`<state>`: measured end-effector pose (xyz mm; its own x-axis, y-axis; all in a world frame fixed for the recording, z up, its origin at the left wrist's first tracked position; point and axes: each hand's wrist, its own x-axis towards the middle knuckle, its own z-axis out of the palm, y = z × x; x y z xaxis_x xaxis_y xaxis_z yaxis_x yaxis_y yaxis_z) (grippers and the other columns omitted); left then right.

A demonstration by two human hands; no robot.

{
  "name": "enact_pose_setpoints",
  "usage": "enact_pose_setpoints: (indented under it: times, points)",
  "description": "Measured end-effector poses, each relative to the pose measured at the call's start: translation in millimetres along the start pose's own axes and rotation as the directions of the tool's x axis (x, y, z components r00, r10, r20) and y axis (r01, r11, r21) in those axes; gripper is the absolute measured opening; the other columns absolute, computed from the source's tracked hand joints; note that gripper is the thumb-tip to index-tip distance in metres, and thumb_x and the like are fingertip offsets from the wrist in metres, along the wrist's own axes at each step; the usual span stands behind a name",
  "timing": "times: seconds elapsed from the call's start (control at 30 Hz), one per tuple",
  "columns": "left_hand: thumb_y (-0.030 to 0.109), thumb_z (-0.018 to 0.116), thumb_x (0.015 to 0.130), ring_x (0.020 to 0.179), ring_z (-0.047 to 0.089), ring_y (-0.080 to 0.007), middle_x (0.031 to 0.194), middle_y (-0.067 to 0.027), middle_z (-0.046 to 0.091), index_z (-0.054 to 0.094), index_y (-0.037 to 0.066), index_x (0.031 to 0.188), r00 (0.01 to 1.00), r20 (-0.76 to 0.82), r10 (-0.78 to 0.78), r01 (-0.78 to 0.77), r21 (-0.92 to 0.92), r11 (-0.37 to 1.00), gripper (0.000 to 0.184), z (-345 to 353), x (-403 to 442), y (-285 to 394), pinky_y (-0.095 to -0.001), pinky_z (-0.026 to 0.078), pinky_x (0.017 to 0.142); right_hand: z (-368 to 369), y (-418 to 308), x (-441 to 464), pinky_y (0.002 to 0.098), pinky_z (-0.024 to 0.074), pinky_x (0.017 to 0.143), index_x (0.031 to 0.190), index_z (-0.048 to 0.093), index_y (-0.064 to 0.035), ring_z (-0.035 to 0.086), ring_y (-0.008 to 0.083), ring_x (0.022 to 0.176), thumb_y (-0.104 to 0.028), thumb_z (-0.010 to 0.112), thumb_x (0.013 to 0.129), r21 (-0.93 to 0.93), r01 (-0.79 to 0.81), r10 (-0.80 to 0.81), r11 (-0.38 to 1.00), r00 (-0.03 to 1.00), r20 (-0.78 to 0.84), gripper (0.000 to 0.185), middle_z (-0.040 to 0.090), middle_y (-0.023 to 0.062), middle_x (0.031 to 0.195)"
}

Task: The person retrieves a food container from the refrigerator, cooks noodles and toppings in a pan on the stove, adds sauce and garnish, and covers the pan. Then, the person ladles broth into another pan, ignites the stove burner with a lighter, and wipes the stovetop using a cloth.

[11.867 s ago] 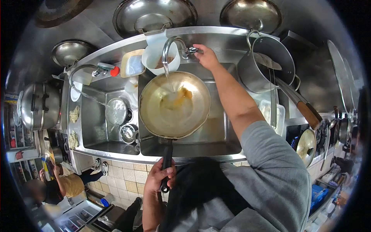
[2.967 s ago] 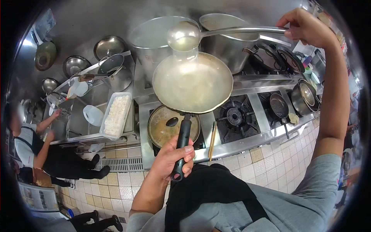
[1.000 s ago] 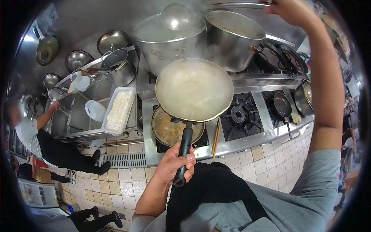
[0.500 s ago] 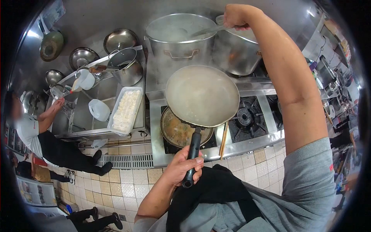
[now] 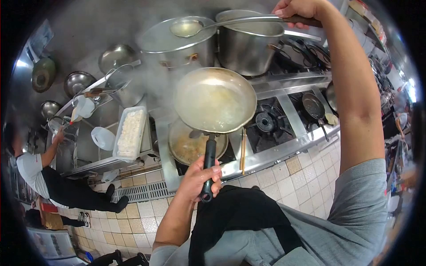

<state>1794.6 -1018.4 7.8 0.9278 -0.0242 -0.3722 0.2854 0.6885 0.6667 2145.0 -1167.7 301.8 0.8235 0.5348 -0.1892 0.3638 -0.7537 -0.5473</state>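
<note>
My left hand (image 5: 200,178) is closed around the black handle of a frying pan (image 5: 235,99), which is held up over the stove. Pale cloudy liquid lies in the pan. My right hand (image 5: 298,12) grips the far end of a long ladle (image 5: 248,19). The ladle's bowl, filled with pale yellowish liquid, hangs over the rim of a large steaming stockpot (image 5: 179,60). Under the frying pan, partly hidden, sits another pan (image 5: 188,153) with orange-brown contents. A second tall stockpot (image 5: 246,51) stands to the right.
Chopsticks (image 5: 242,153) lie at the stove's front beside a bare burner (image 5: 266,122). A small pan (image 5: 313,106) rests farther right. Left of the stove, a plastic tray of pale pieces (image 5: 130,135) sits by the sink. A co-worker (image 5: 53,181) stands at that sink.
My right hand has lifted the ladle out of the left stockpot; its bowl now shows, full of liquid. The view has shifted, and liquid shows more clearly in the frying pan.
</note>
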Motion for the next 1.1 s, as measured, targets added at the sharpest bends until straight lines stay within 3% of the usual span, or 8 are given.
enact_pose_setpoints:
  times: [0.33,0.4,0.43,0.53,0.57,0.67,0.87,1.1]
  points:
    - [0.009,0.058,0.09,0.044,0.052,-0.0131,0.068,-0.0044,0.049,0.047,0.005,0.101,0.994,0.032,0.105,-0.104,-0.049,0.993,0.016,69,58,-63,-0.0284,0.043,0.036,-47,113,-99,0.0253,0.04,0.046,0.11,0.065,0.0002,0.051,0.0103,0.052,-0.015,0.06,0.093,-0.307,-0.02,0.008,0.952,0.999,-0.04,0.024,0.061,0.0017,0.07]
    - [0.009,0.058,0.089,0.043,0.051,-0.0128,0.067,-0.0044,0.049,0.049,0.003,0.102,0.993,0.031,0.11,-0.108,-0.071,0.992,0.016,81,70,-85,-0.0278,0.042,0.035,-41,162,-102,0.0328,0.0422,0.043,0.111,0.065,-0.006,0.049,0.0109,0.049,-0.011,0.061,0.087,-0.298,0.164,-0.167,0.94,0.986,0.015,0.025,0.056,0.0042,0.065]
    - [0.009,0.058,0.089,0.043,0.051,-0.0126,0.067,-0.0042,0.049,0.05,0.003,0.102,0.994,0.032,0.106,-0.104,-0.074,0.992,0.016,86,76,-94,-0.0278,0.042,0.035,-32,177,-113,0.0318,0.0457,0.049,0.11,0.065,-0.0031,0.053,0.0119,0.055,-0.012,0.062,0.087,-0.347,0.074,-0.12,0.935,0.987,-0.112,0.025,0.059,0.0028,0.068]
    - [0.009,0.057,0.09,0.043,0.051,-0.0124,0.067,-0.004,0.049,0.05,0.003,0.101,0.996,0.026,0.088,-0.086,-0.078,0.993,0.015,96,94,-126,-0.0277,0.042,0.035,-13,239,-128,0.0322,0.0479,0.067,0.108,0.065,-0.0016,0.059,0.0181,0.069,-0.012,0.068,0.082,-0.56,0.266,-0.421,0.784,0.892,-0.166,0.027,0.063,0.0082,0.071]
    - [0.009,0.057,0.09,0.043,0.051,-0.0125,0.067,-0.0039,0.049,0.05,0.003,0.101,0.996,0.022,0.087,-0.085,-0.065,0.994,0.015,97,100,-138,-0.0276,0.042,0.035,-3,242,-145,0.0368,0.0507,0.078,0.108,0.067,-0.0069,0.067,0.0287,0.091,-0.015,0.071,0.079,-0.585,0.087,-0.275,0.806,0.931,-0.24,0.03,0.07,0.0139,0.095]
    - [0.009,0.058,0.09,0.043,0.05,-0.0126,0.067,-0.0035,0.049,0.05,0.004,0.101,0.999,0.013,0.047,-0.046,-0.078,0.996,0.015,100,116,-170,-0.0276,0.042,0.036,22,294,-172,0.0392,0.0495,0.075,0.106,0.068,-0.011,0.065,0.029,0.087,-0.017,0.072,0.078,-0.58,0.023,-0.309,0.814,0.863,-0.399,0.029,0.068,0.0108,0.094]
    - [0.012,0.061,0.089,0.046,0.052,-0.0131,0.069,-0.0037,0.05,0.045,0.008,0.101,0.998,0.052,-0.048,0.05,-0.04,0.998,0.02,94,154,-222,-0.0274,0.041,0.037,88,430,-191,0.0337,0.0479,0.07,0.11,0.065,-0.0018,0.064,0.0215,0.077,-0.014,0.071,0.081,0.001,0.056,-0.05,0.998,0.9,-0.434,0.032,0.067,0.0112,0.082]
    - [0.012,0.06,0.091,0.047,0.051,-0.0136,0.07,-0.0028,0.049,0.045,0.007,0.103,0.992,0.047,-0.116,0.118,-0.051,0.992,0.02,86,187,-250,-0.0287,0.041,0.039,206,517,-197,0.0239,0.0401,0.047,0.11,0.063,0.0035,0.049,0.0079,0.051,-0.016,0.064,0.089,0.501,-0.224,0.415,0.836,0.856,-0.309,0.028,0.059,0.0032,0.071]
